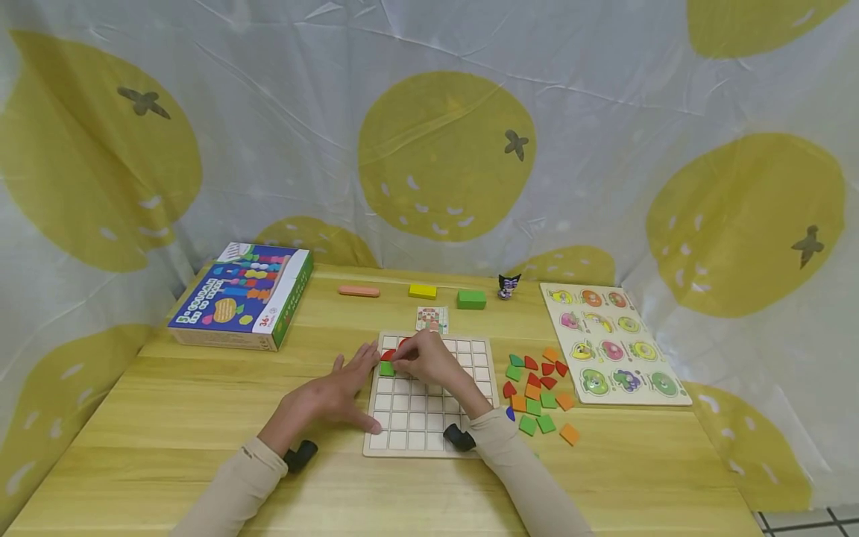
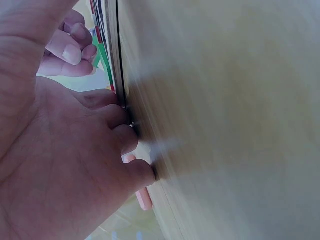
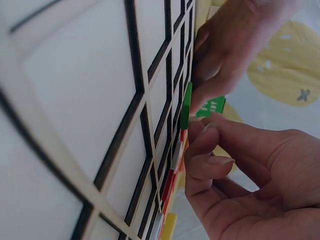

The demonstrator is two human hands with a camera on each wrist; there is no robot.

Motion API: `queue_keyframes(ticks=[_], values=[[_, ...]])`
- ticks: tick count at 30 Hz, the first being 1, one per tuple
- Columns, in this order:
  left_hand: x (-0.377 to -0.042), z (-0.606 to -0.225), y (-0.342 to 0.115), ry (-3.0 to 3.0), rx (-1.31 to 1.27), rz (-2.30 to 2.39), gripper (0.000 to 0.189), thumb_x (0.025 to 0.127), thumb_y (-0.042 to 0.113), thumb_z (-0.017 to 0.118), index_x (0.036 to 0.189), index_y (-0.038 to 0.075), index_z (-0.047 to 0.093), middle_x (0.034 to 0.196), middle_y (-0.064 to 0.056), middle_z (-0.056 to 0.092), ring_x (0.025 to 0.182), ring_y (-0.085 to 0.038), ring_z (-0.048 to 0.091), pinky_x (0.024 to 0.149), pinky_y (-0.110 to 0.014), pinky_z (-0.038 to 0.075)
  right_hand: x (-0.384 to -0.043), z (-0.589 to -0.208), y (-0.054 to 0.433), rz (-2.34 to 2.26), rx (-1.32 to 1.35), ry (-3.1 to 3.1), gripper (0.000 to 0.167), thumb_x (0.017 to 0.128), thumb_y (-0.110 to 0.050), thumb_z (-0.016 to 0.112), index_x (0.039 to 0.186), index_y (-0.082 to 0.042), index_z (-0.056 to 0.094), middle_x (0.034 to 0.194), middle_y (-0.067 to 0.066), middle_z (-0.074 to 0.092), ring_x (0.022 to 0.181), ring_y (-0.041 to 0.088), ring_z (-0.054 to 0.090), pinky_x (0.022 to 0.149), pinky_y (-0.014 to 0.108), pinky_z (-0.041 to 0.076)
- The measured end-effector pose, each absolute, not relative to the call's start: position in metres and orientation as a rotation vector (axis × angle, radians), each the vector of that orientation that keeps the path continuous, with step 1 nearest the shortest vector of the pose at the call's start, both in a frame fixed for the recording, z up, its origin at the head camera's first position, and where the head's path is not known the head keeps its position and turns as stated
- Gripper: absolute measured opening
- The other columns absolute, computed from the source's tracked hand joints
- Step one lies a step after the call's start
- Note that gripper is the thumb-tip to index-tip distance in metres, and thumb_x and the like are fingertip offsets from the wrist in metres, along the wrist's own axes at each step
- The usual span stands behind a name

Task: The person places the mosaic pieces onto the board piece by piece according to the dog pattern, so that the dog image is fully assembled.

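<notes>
A white grid board (image 1: 426, 421) with a wooden frame lies on the table. My left hand (image 1: 329, 395) rests along its left side with fingers spread, the thumb on the lower left corner and the other fingertips at the upper left edge. My right hand (image 1: 429, 363) reaches over the board, its thumb and curled fingers pinching at the edge of a green square tile (image 1: 387, 368) in the left column. In the right wrist view its fingertips are right at the green tile (image 3: 186, 106). Red quarter-round tiles (image 1: 388, 356) sit above it, partly covered by the right hand.
Loose green, red and orange tiles (image 1: 533, 407) lie right of the board, beside a fruit puzzle board (image 1: 620, 347). Behind are a picture card (image 1: 432, 318), a pink stick (image 1: 359, 291), yellow block (image 1: 423, 291), green block (image 1: 472, 300) and figurine (image 1: 508, 286). A game box (image 1: 241, 298) stands back left.
</notes>
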State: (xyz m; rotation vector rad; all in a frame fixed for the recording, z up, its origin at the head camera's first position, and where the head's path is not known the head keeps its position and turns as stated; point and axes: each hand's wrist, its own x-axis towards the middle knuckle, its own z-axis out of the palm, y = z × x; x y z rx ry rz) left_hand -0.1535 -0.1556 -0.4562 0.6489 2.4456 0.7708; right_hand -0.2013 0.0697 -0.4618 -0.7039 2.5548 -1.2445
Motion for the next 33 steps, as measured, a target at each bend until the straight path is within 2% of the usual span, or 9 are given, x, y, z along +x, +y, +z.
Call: queue_keyframes(ticks=[12,17,20,23,28,33], values=[[-0.155,-0.454,-0.155,2.443,0.661,0.783,0.131,0.083,0.046,0.094,0.171,-0.004,0.011,0.180,-0.021,-0.005,0.167,-0.040,-0.005,0.129,-0.069,-0.005,-0.200,-0.455,0.072,-1.247,-0.682,2.498,0.011,0.097,0.000,0.079,0.106,0.002,0.085,0.097,0.007,0.079,0.075,0.005,0.065,0.069,0.019,0.056],[-0.156,-0.453,-0.156,2.441,0.658,0.783,0.131,0.082,0.046,0.094,0.171,-0.004,0.011,0.180,-0.022,-0.004,0.167,-0.041,-0.005,0.129,-0.069,-0.005,-0.204,-0.457,0.083,-1.232,-0.836,2.460,0.014,0.098,-0.005,0.079,0.111,0.000,0.084,0.101,0.006,0.080,0.082,0.005,0.068,0.076,0.020,0.058],[-0.156,-0.453,-0.156,2.449,0.646,0.769,0.132,0.082,0.047,0.094,0.171,-0.003,0.011,0.180,-0.021,-0.004,0.167,-0.041,-0.005,0.130,-0.068,-0.005,-0.209,-0.456,0.104,-1.232,-0.961,2.432,0.018,0.098,-0.007,0.080,0.115,-0.001,0.083,0.102,0.005,0.081,0.085,0.009,0.070,0.079,0.022,0.059],[-0.156,-0.455,-0.153,2.452,0.649,0.769,0.133,0.082,0.048,0.094,0.171,-0.003,0.011,0.180,-0.021,-0.003,0.167,-0.041,-0.005,0.130,-0.067,-0.005,-0.210,-0.449,0.135,-1.241,-0.990,2.416,0.021,0.097,-0.007,0.081,0.117,0.000,0.082,0.102,0.006,0.081,0.085,0.014,0.070,0.076,0.024,0.060],[-0.154,-0.457,-0.152,2.452,0.632,0.790,0.133,0.081,0.046,0.095,0.171,-0.003,0.012,0.180,-0.021,-0.003,0.167,-0.040,-0.006,0.130,-0.067,-0.005,-0.210,-0.436,0.193,-1.291,-0.905,2.435,0.022,0.096,-0.004,0.081,0.117,0.003,0.080,0.103,0.011,0.080,0.087,0.020,0.069,0.072,0.027,0.061],[-0.152,-0.457,-0.154,2.457,0.626,0.801,0.132,0.080,0.044,0.096,0.171,-0.003,0.013,0.181,-0.020,-0.003,0.167,-0.040,-0.005,0.130,-0.067,-0.004,-0.211,-0.439,0.246,-1.334,-0.759,2.498,0.025,0.096,-0.006,0.082,0.119,0.003,0.079,0.107,0.012,0.079,0.089,0.019,0.069,0.073,0.027,0.059]])
